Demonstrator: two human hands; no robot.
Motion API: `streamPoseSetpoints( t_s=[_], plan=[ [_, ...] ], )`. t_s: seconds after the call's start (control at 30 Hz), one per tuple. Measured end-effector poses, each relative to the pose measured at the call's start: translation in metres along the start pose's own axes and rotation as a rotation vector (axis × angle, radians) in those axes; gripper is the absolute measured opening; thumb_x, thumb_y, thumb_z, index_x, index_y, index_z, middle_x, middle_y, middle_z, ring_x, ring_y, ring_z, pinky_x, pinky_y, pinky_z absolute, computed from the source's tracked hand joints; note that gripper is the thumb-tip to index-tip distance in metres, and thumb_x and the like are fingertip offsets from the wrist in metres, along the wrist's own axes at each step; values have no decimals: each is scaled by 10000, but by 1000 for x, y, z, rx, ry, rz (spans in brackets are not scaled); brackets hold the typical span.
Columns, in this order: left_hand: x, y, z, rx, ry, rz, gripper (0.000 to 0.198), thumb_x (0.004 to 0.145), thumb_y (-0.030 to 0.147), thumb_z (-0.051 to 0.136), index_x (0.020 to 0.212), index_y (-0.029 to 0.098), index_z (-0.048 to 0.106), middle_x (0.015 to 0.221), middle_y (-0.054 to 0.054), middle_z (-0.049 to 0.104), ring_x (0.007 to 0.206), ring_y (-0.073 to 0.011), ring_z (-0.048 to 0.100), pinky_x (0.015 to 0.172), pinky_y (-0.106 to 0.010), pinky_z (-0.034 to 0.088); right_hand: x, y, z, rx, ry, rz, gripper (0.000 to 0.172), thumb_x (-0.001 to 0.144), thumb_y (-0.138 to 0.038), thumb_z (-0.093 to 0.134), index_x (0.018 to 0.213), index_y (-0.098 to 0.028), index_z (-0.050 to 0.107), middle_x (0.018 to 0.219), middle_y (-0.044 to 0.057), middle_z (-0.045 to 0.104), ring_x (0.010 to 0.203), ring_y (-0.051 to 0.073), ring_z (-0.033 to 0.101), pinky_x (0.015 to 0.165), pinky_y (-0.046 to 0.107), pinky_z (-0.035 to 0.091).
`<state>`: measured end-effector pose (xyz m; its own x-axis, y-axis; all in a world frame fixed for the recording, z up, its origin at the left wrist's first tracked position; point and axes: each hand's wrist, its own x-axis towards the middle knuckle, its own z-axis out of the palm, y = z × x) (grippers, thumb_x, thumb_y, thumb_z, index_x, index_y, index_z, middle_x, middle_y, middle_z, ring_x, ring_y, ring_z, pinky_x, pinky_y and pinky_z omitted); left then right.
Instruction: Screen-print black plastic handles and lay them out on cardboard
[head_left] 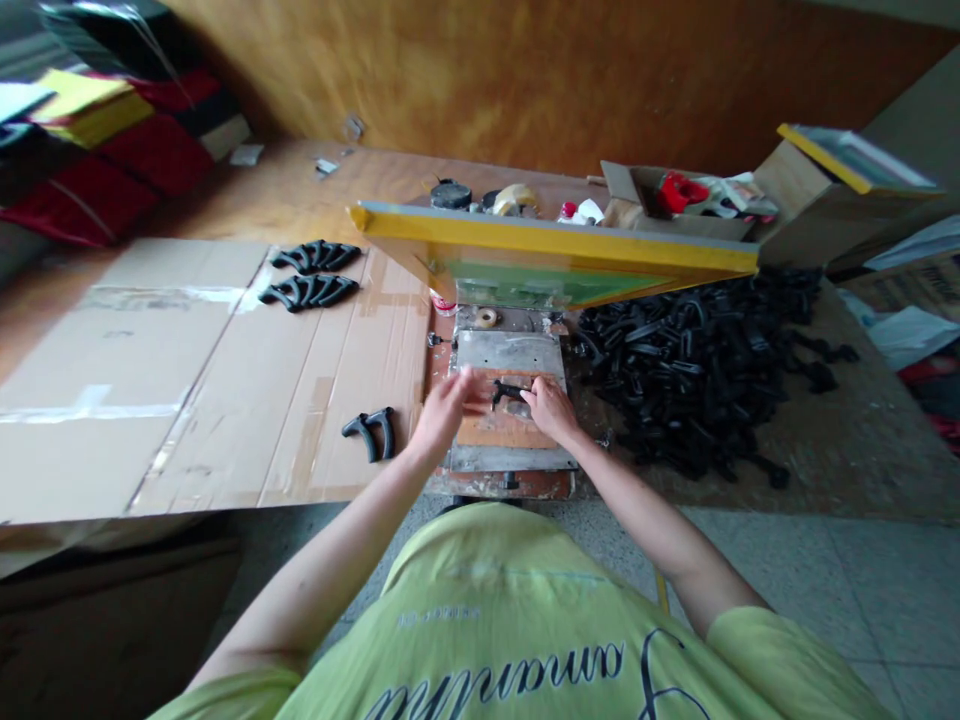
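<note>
My right hand [551, 408] pinches one end of a black curved plastic part [511, 391], which looks like a small handle. It is over the orange-brown pad [480, 432] of a metal plate [510, 352]. Just left of that part is my left hand [448, 405], its fingers stretched out and slightly blurred, with nothing seen in them. Two similar black parts [371, 430] lie on the cardboard to the left of this hand. Above the plate, a yellow-edged frame [562, 240] with a green mesh stands tilted up.
To the right spreads a large heap of black parts [690, 370]. Two neat rows of such parts [311, 290] lie on the cardboard sheet [202, 380]. Behind the frame are a dark jar [450, 195] and an open carton [630, 205]. Folded coloured cloth [97, 150] is stacked far left.
</note>
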<state>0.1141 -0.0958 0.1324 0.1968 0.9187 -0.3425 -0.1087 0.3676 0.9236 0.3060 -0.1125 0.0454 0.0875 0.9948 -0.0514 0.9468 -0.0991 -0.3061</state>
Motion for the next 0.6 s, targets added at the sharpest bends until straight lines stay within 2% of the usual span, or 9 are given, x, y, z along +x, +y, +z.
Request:
streamPoseSetpoints(
  t_s=[0.03, 0.1, 0.2, 0.27, 0.3, 0.37, 0.43, 0.5, 0.6],
  plan=[
    [-11, -21, 3, 17, -95, -195, 567, 790, 654, 629, 1083, 168, 644, 975, -147, 730, 857, -242, 700, 628, -303, 554, -7, -11, 0, 34, 39, 8, 169, 971, -311, 510, 948, -171, 601, 890, 115, 678, 877, 236, 594, 755, 321, 434],
    [-29, -56, 6, -68, -101, -342, 565, 776, 662, 637, 1053, 169, 642, 1011, -147, 724, 913, -258, 699, 648, -318, 568, -23, -31, 3, 98, 107, -127, 189, 983, -326, 492, 930, -180, 600, 891, 101, 674, 896, 232, 583, 776, 320, 433],
    [-37, -79, -12, -214, 45, -329, 490, 771, 603, 673, 961, 155, 619, 950, -108, 722, 859, -225, 711, 648, -299, 577, -40, -42, 5, 150, 31, -553, 225, 991, -330, 485, 872, -203, 627, 912, 63, 681, 936, 199, 574, 853, 303, 429],
    [-35, -82, -44, -163, 171, -298, 414, 787, 534, 681, 924, 152, 596, 916, -89, 722, 750, -194, 717, 597, -275, 572, -38, -22, -2, 86, -69, -613, 255, 998, -323, 472, 864, -211, 658, 936, 47, 697, 955, 180, 582, 878, 287, 423],
    [-33, -82, -66, -98, 242, -282, 376, 816, 510, 654, 922, 155, 589, 914, -85, 724, 701, -182, 715, 568, -265, 566, -33, -3, -8, 1, -111, -515, 260, 1000, -321, 465, 887, -214, 674, 972, 49, 705, 982, 178, 586, 883, 283, 421],
    [-30, -87, -115, 52, 404, -272, 319, 892, 474, 556, 903, 157, 576, 876, -85, 727, 626, -165, 707, 546, -258, 563, -19, 44, -22, -224, -180, -173, 254, 993, -295, 459, 962, -202, 693, 1045, 86, 711, 1035, 198, 594, 869, 293, 426],
    [-28, -97, -162, 167, 546, -333, 305, 917, 456, 508, 888, 158, 566, 768, -84, 717, 578, -179, 699, 523, -265, 557, -7, 92, -33, -394, -257, 125, 248, 963, -221, 470, 1056, -159, 692, 1058, 156, 713, 1032, 242, 621, 824, 326, 443],
    [-25, -110, -194, 284, 627, -445, 321, 906, 472, 503, 858, 163, 573, 667, -91, 696, 557, -223, 694, 503, -299, 552, -2, 127, -36, -461, -294, 258, 306, 932, -131, 444, 1135, -95, 669, 991, 218, 718, 987, 278, 645, 794, 363, 452],
    [-16, -121, -214, 563, 571, -507, 381, 861, 523, 522, 750, 169, 606, 509, -100, 624, 514, -305, 663, 468, -375, 524, -8, 149, -30, -495, -285, 275, 397, 918, -59, 375, 1234, -81, 614, 981, 224, 723, 1068, 290, 616, 850, 393, 440]
  ],
)
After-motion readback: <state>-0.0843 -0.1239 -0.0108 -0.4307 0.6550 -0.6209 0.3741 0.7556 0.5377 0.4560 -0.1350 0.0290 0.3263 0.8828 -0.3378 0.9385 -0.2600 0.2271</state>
